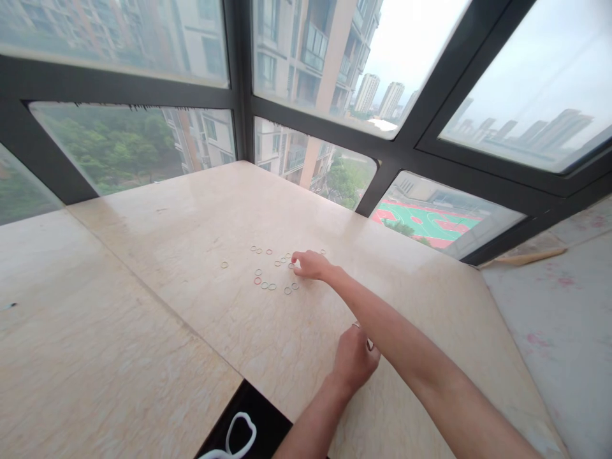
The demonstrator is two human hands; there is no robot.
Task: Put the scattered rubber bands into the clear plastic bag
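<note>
Several small rubber bands (268,285) in pale, pink and orange tones lie scattered on a beige marble sill (191,255). My right hand (308,263) reaches out over them, fingers pinched down at a band on the right side of the scatter; what sits in the pinch is too small to name. My left hand (352,359) rests closer to me on the marble, fingers curled shut around something small, a bit of it showing at the knuckles.
Dark-framed windows (239,102) wrap the sill's far edges. The marble's right edge drops to a lower floor (564,306). A dark gap with a white looped object (239,433) sits at the near edge.
</note>
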